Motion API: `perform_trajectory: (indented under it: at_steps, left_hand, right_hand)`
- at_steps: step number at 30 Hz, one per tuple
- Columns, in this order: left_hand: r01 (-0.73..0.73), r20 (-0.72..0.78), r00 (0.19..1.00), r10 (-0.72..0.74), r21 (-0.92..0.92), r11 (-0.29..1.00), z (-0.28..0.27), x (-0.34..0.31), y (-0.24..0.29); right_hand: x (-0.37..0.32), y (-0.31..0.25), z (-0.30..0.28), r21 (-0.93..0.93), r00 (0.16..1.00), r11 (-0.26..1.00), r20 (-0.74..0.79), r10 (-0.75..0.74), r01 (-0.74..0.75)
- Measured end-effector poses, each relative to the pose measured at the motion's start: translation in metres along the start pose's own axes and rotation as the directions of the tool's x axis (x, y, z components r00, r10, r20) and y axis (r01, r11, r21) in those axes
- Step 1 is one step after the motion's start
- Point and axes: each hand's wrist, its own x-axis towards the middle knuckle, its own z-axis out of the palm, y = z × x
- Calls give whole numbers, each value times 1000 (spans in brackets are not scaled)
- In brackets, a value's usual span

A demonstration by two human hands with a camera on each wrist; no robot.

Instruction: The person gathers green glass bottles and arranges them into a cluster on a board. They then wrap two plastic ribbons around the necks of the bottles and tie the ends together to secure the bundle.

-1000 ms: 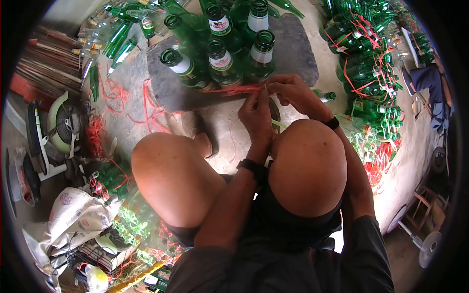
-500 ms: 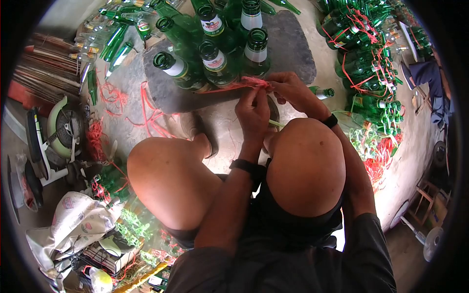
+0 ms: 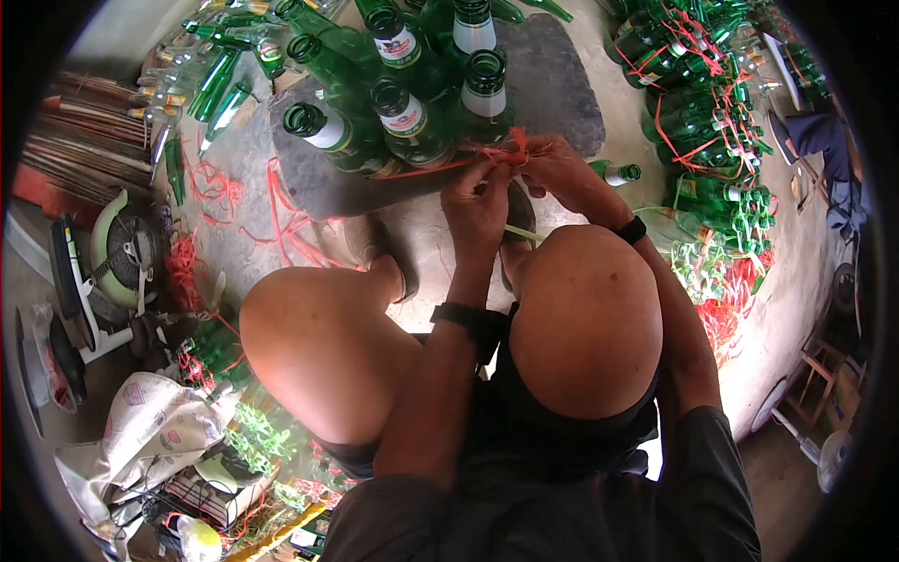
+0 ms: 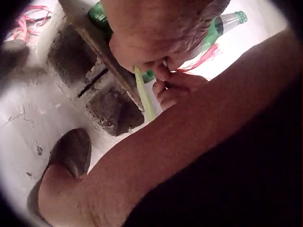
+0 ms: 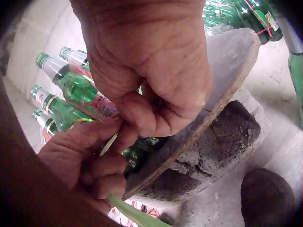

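Green bottles (image 3: 405,120) stand grouped upright on a dark stone slab (image 3: 562,89), red twine (image 3: 431,169) running low along their near side. My left hand (image 3: 476,208) pinches the twine at the group's near right corner. Touching it, my right hand (image 3: 569,178) has thumb and fingers curled on the same twine, where a red tuft rises. A pale green strip (image 4: 145,94) hangs from my left hand in the left wrist view. In the right wrist view the fingertips of both hands meet, partly hiding the twine.
Tied bottle bundles (image 3: 698,140) lie at the right, and one bottle (image 3: 618,174) lies beside the slab. Loose bottles (image 3: 220,84) and red twine (image 3: 281,211) are on the floor at the left. Rough blocks (image 5: 222,137) support the slab.
The head view has shifted a little, moving the bottles left in it. Both hands stay close together at the twine, and a red tuft now stands up above the fingers.
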Motion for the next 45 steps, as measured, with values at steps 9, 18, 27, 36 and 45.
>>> perform_trajectory:
  at_steps: [9, 18, 27, 36, 45]
  left_hand:
    - [25, 74, 997, -36, 144, 989, -8, -2, -6]
    - [-115, 74, 992, 105, 154, 981, -8, 7, -6]
    - [168, 10, 986, -169, -130, 977, 0, 4, 11]
    - [231, -54, 968, -247, -201, 952, 5, 3, 12]
    - [352, -108, 923, -370, -153, 923, 7, 2, 18]
  right_hand:
    - [3, 13, -7, -59, 997, 998, -73, -11, 7]
    - [3, 12, -9, -120, 996, 989, -19, -86, 83]
    - [3, 18, -7, -304, 961, 916, -2, -275, 261]
    - [-5, -5, 7, -116, 995, 993, -93, -34, 24]
    - [-2, -3, 10, -197, 984, 980, -177, 6, -42]
